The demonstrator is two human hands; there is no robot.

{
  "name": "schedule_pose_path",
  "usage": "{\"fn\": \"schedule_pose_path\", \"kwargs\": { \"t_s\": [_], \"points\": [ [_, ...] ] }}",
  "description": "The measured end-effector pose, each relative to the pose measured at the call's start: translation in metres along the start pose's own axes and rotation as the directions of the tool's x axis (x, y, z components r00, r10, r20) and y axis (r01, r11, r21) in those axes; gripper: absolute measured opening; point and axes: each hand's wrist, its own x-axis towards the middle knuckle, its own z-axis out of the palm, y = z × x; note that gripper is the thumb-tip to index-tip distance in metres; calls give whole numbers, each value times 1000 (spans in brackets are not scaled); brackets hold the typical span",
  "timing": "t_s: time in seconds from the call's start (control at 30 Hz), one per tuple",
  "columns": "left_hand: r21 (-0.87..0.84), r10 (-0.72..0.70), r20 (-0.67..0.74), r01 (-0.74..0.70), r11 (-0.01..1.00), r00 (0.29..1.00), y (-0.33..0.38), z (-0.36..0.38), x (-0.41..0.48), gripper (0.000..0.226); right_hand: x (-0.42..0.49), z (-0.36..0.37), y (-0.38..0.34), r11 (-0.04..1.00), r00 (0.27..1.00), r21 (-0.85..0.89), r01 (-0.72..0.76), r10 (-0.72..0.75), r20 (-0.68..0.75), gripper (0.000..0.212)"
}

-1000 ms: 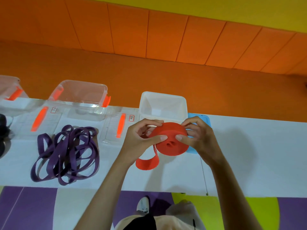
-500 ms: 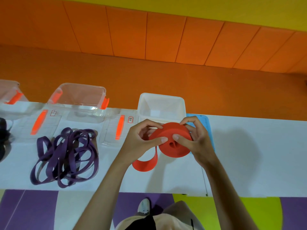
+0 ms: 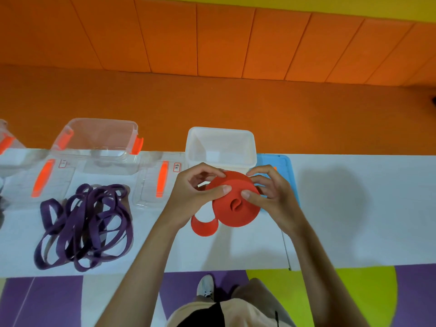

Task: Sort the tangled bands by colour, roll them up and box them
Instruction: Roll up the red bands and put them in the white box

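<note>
left grip (image 3: 188,197): clasped the red roll (image 3: 233,208) from its left side, thumb laid flat on the near face, fingers curled over the far rim.
right grip (image 3: 273,197): clasped the same roll from the right, thumb pressed on the near face close to the other thumb, fingers hooked round the far edge.
red roll: sat between the two grips, raised above the table (image 3: 354,208), its coiled face tilted toward the camera, just in front of the white box (image 3: 220,129).
loose end (image 3: 204,226): curved down from the roll's lower left, under the left grip; whether it touched the table could not be told.
white box: stood open at the table's far edge.
blue lid (image 3: 286,171): lay flat just right of the white box, partly hidden by the right grip.
purple bands (image 3: 87,223): lay in a tangled heap on the table, well left of the roll.
clear box (image 3: 101,119): stood open behind the purple bands, orange clasps at its ends.
</note>
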Motion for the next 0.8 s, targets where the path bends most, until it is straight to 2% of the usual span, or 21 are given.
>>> {"fn": "schedule_pose_path", "kwargs": {
  "t_s": [0.07, 0.17, 0.3, 0.47, 0.57, 0.73, 0.8],
  "points": [
    [21, -16, 29, 16, 1000, 999, -2, 4, 3, 28, 3, -8, -1, 999, 1000, -32, 12, -12, -12, 33],
    [83, -53, 56, 48, 995, 997, -5, 8, 7, 36, 4, -19, 3, 999, 992, 46, -17, 22, -121, 31],
    [75, -50, -1, 50, 996, 999, -8, 20, 14, 36, 5, -28, 12, 994, 974, 100, -42, 63, -216, 32],
    [0, -65, -132, 66, 998, 989, -12, 43, 25, 30, 9, -34, 23, 967, 944, 248, -47, 125, -306, 28],
    [7, -97, -209, 101, 995, 973, -16, 55, 26, 33, 11, -39, 29, 922, 919, 383, -55, 197, -341, 25],
    [-53, -92, -403, 77, 996, 911, -28, 89, 22, 28, 12, -42, 45, 853, 904, 522, -20, 239, -355, 24],
    [-113, -113, -466, 68, 991, 877, -29, 101, 21, 27, 11, -44, 50, 852, 906, 523, -39, 250, -340, 24]
  ]
}}
